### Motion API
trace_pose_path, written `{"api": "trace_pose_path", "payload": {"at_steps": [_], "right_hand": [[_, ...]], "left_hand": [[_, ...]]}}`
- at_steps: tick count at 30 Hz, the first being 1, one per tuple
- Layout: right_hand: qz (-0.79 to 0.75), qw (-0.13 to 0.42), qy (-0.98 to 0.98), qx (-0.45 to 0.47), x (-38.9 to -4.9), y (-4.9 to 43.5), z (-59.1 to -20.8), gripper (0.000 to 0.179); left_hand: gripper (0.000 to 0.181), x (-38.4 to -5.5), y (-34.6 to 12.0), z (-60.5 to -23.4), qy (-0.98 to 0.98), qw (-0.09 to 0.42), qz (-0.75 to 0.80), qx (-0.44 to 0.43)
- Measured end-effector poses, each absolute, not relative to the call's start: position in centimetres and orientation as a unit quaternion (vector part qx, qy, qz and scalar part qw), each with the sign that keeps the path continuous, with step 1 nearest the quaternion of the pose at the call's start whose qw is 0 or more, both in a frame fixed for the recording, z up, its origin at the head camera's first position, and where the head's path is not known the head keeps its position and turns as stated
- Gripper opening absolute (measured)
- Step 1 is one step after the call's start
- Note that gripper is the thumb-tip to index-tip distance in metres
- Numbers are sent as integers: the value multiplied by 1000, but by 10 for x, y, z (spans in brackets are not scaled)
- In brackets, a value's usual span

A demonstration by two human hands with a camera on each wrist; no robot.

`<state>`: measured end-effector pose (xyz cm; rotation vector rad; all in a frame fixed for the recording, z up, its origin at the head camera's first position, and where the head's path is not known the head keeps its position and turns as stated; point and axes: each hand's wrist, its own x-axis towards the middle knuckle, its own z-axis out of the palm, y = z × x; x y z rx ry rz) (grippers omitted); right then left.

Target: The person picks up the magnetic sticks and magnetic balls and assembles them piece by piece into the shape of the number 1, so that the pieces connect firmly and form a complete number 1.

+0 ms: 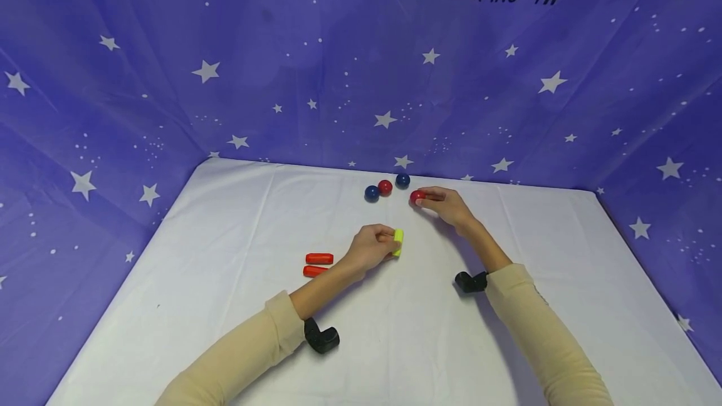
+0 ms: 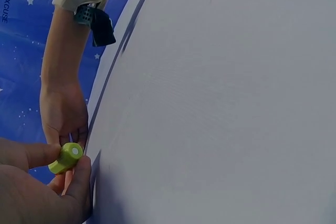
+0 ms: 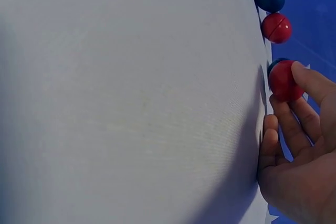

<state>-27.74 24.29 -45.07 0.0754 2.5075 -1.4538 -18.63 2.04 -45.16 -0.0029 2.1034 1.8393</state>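
Observation:
Between thumb and fingers, my left hand (image 1: 372, 247) pinches a small yellow-green block (image 1: 398, 242) with rounded edges over the middle of the table; its end shows a white dot in the left wrist view. Farther back, my right hand (image 1: 449, 207) pinches a red ball (image 1: 417, 197) by its sides. Left of that ball are a second red ball (image 1: 385, 187), a blue ball (image 1: 371, 193) close beside it, and another blue ball (image 1: 403, 181) nearer the back edge. In the right wrist view the held red ball (image 3: 286, 81) partly hides a blue one.
Two red blocks (image 1: 319, 259) lie side by side left of my left forearm, which partly covers the nearer one. A white cloth covers the table (image 1: 225, 268). Blue star-printed curtains (image 1: 338, 80) rise behind and at both sides. Black camera mounts (image 1: 323, 338) stick out from both wrists.

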Motion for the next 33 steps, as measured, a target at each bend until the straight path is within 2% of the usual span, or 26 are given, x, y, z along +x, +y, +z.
{"api": "trace_pose_path", "payload": {"at_steps": [33], "right_hand": [[-520,126,844,-30,-256,242,-445,47]], "left_hand": [[27,-202,51,-449,725,162,670,-12]]}}
